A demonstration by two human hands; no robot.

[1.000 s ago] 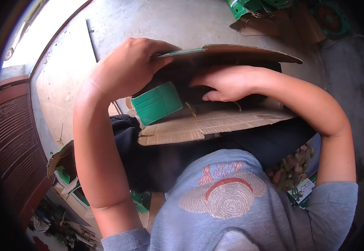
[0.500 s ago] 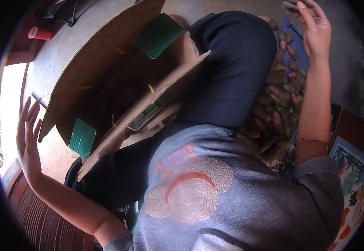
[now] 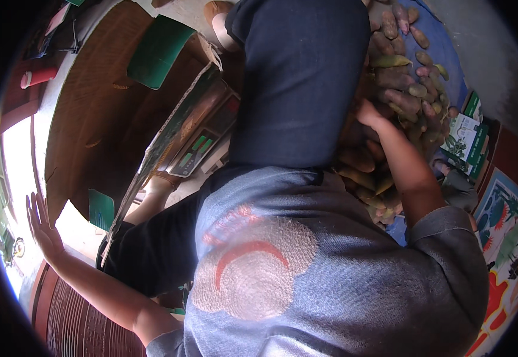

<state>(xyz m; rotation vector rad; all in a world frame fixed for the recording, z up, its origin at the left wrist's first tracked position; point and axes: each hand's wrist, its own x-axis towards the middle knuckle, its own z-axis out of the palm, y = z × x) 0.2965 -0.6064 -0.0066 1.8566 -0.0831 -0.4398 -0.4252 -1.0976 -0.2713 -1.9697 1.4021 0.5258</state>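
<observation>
An open cardboard box [image 3: 71, 107] with green tape patches [image 3: 159, 50] leans in front of me at the left. Beside its near left corner, my left hand [image 3: 46, 238] is raised with fingers stretched out, holding nothing; whether it touches the cardboard I cannot tell. To the right of my bent leg lies a heap of tubers [image 3: 403, 101], brownish pink with some greenish ones, like sweet potatoes. My right hand [image 3: 367, 113] reaches into the heap's left side, close to my knee. Its fingers are hidden there.
A digital scale [image 3: 192, 156] with lit green displays stands between the box and my leg. Blue sheeting [image 3: 449, 44] lies under the tubers. At right are a green and white carton [image 3: 464, 140] and a colourful printed panel [image 3: 512, 238]. A red cup [image 3: 38, 77] is far left.
My right hand has come down from its raised place at upper right into the tubers. My left hand stays open by the box. The view has shifted, showing more of the scale and the carton.
</observation>
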